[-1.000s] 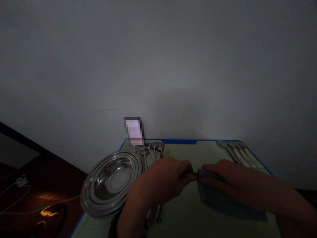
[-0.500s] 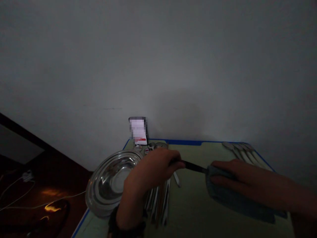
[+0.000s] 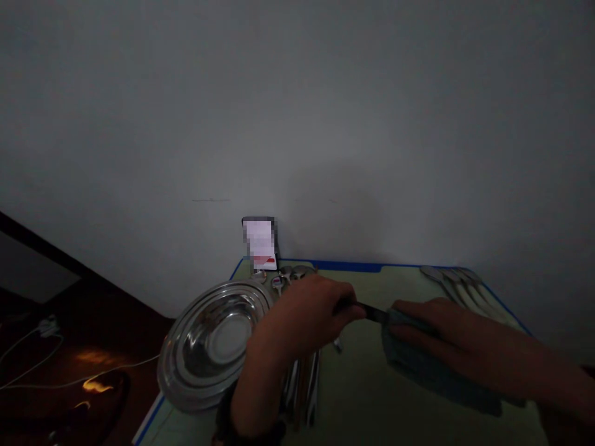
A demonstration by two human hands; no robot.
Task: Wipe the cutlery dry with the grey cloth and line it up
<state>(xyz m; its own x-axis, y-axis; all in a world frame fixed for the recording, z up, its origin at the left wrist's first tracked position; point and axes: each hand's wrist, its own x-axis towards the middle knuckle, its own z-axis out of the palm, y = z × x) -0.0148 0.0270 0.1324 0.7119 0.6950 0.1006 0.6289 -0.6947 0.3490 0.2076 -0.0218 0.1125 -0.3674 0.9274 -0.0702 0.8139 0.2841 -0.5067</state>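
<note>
My left hand (image 3: 311,316) is closed around one end of a slim dark utensil (image 3: 374,313); its kind cannot be made out. My right hand (image 3: 460,337) pinches a grey-blue cloth (image 3: 432,371) around the utensil's other end, which the cloth hides. The cloth's loose part hangs down toward the table's right front. Beneath my left hand and forearm lies a row of spoons and other cutlery (image 3: 302,390), partly covered by the arm.
Shiny metal bowls (image 3: 186,381), apparently nested, stand at the left on the blue-edged table (image 3: 357,378). A lit phone (image 3: 260,241) leans on the wall behind. Several large spoons (image 3: 458,285) lie at the right back. A white cable (image 3: 93,376) runs on the left.
My left hand has moved right along the utensil, closer to the cloth, so less of the dark part shows. The right hand and cloth have shifted slightly left.
</note>
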